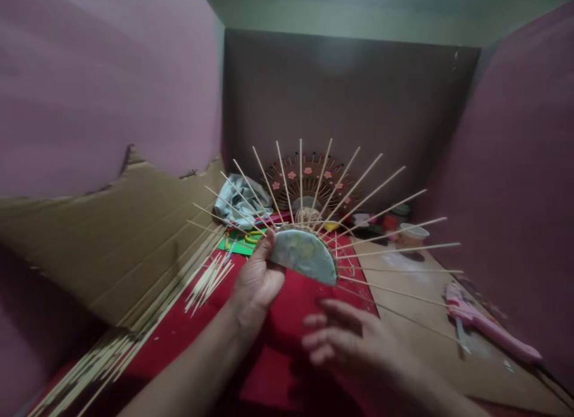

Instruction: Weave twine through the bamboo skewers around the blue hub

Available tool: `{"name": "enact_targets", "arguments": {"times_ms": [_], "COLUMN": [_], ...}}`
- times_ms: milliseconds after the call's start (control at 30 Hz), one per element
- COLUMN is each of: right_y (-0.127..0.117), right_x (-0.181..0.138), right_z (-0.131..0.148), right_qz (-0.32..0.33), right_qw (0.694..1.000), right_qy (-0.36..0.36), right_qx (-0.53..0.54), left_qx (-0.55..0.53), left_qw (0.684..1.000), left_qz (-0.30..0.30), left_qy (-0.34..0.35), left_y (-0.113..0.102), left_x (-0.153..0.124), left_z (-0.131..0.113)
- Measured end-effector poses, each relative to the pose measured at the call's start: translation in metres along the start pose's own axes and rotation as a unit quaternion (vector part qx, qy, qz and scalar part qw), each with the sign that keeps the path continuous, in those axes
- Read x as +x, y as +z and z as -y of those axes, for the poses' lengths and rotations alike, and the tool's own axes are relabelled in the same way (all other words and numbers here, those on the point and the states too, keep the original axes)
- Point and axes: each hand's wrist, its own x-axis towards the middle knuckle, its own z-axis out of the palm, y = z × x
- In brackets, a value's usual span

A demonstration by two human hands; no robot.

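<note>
My left hand point(260, 276) grips the left end of a pale blue-green half-round base point(302, 253), thumb on its face. Thin wooden sticks point(371, 205) fan out from the curved edge of this base, spaced apart like rays. Below the right end of the base is my right hand point(338, 333), slightly blurred, its fingers apart and holding nothing. Twine or cord seems to run along the curved rim, and a ball of twine point(308, 216) sits just behind it.
A pink glue gun point(488, 324) lies at right on a brown board point(403, 291). Loose sticks point(208, 282) rest on the red cloth point(179, 339), left. Behind stand a flower-decorated fan piece point(329, 175), a crumpled plastic bag point(240, 199) and a white-rimmed tub point(412, 233). Cardboard point(147, 226) borders the left.
</note>
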Motion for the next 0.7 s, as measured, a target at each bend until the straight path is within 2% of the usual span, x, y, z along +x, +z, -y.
{"name": "enact_targets", "arguments": {"times_ms": [67, 200, 300, 333, 400, 433, 467, 533, 567, 700], "right_y": [0.0, 0.003, 0.001, -0.002, -0.011, -0.016, -0.022, -0.032, -0.036, -0.044], "right_x": [0.024, 0.051, 0.057, 0.058, 0.06, 0.061, 0.061, 0.062, 0.062, 0.059], "right_z": [-0.004, 0.012, 0.025, 0.028, 0.032, 0.033, 0.034, 0.031, 0.028, 0.014], "right_qz": [-0.038, -0.067, -0.054, -0.051, -0.051, -0.052, -0.054, -0.055, -0.053, -0.04], "right_qw": [0.997, 0.981, 0.978, 0.978, 0.976, 0.976, 0.976, 0.976, 0.976, 0.975], "right_qy": [-0.031, -0.06, -0.087, -0.095, -0.113, -0.117, -0.118, -0.12, -0.121, -0.115], "right_qx": [0.063, 0.172, 0.184, 0.181, 0.178, 0.177, 0.177, 0.175, 0.175, 0.184], "left_qx": [-0.004, -0.005, 0.095, 0.157, 0.303, 0.369, 0.426, 0.5, 0.515, 0.563], "left_qw": [1.0, 0.999, 0.993, 0.983, 0.937, 0.91, 0.889, 0.853, 0.838, 0.8], "left_qz": [0.013, 0.036, 0.064, 0.08, 0.108, 0.131, 0.141, 0.132, 0.125, 0.139], "left_qy": [0.004, 0.009, -0.027, -0.061, -0.138, -0.136, -0.09, 0.074, 0.131, 0.152], "left_y": [0.003, 0.003, -0.007, -0.012, -0.018, -0.019, -0.018, -0.01, -0.004, 0.015], "left_x": [-0.008, -0.013, -0.017, -0.021, -0.032, -0.038, -0.043, -0.048, -0.047, -0.026], "left_z": [0.008, 0.02, 0.019, 0.017, 0.009, 0.005, 0.001, -0.006, -0.008, -0.007]}}
